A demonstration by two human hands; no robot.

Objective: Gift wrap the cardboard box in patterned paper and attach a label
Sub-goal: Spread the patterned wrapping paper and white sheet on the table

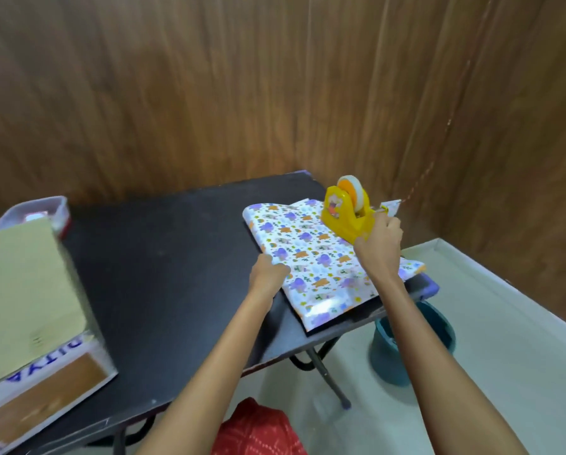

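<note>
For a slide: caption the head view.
Right hand pinches tape at yellow plastic dispenser atop patterned paper; left hand grips paper's edge.

Tape dispenser (345, 213) on patterned paper (321, 267), right of cardboard box (25, 290).

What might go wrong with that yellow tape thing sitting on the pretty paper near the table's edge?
1. The tape dispenser stands on the patterned paper, close to the right edge of the table. If the left hand, gripping the paper's edge, pulls, the dispenser might slide off, perhaps toward the bucket below.
2. The right hand grips the dispenser's end; tugging there could drag and crease the paper.
</note>
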